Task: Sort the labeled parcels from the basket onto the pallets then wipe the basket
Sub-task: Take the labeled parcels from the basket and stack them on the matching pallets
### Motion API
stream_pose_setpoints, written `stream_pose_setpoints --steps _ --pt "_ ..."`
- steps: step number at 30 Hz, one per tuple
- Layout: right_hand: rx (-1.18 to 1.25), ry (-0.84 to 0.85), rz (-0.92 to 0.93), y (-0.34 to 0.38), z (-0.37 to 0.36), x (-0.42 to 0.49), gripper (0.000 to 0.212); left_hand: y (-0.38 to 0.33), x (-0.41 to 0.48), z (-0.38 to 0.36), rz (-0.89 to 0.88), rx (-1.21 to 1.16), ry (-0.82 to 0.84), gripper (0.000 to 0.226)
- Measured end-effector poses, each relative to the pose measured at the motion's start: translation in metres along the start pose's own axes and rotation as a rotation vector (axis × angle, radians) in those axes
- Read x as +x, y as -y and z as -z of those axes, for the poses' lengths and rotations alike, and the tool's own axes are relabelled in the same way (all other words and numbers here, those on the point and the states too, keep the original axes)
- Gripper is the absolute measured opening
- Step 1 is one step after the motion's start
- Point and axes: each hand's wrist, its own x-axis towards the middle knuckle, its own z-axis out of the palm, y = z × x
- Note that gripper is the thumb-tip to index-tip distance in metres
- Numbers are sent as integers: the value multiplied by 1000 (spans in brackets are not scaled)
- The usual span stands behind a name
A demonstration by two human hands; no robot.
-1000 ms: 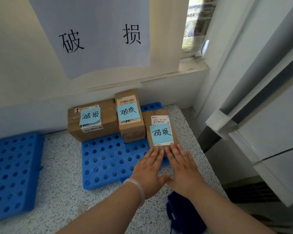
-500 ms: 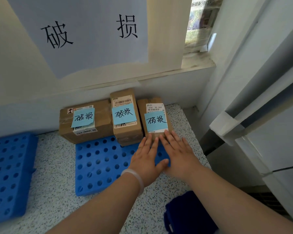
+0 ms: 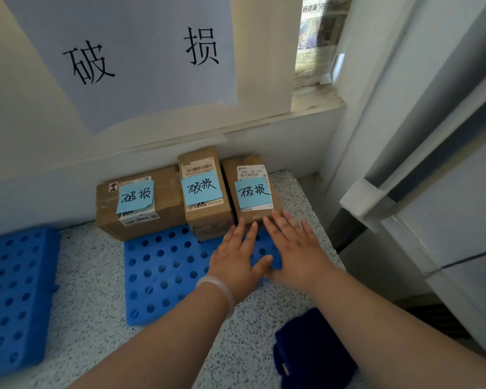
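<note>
Three brown cardboard parcels with light-blue handwritten notes stand in a row against the wall, on the far edge of a blue perforated pallet (image 3: 163,265): a wide left parcel (image 3: 141,203), a middle parcel (image 3: 204,192) and a right parcel (image 3: 251,189). My left hand (image 3: 236,262) and my right hand (image 3: 295,248) lie side by side, fingers straight, over the pallet. Their fingertips touch the near face of the right parcel. Neither hand holds anything. The basket is out of view.
A second blue pallet (image 3: 11,299) lies at the left on the speckled floor (image 3: 93,276). A large paper sign (image 3: 129,51) hangs on the wall above the parcels. A dark blue object (image 3: 314,352) sits low near my right forearm. A white cabinet (image 3: 446,192) stands at the right.
Both hands have pushed the right parcel back along the pallet until it stands against the wall, level with the other two. The view has moved closer.
</note>
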Motion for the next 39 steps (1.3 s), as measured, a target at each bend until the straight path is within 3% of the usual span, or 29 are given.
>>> stream_pose_setpoints --steps 7,20,28,35,39 --pt "-17 -43 -182 42 6 -77 110 3 -59 12 -28 160 -48 81" --pt "-8 -263 -455 153 -4 -287 106 -49 -225 -9 -386 182 -89 89" --pt "53 -412 -708 151 0 -404 104 -131 -283 -33 -659 163 -93 85" --pt "121 -431 -991 119 -10 -508 95 -222 -323 -81 -849 155 33 83" --pt "177 -421 -1065 94 -25 -563 99 -273 -342 -114 -891 144 97 81"
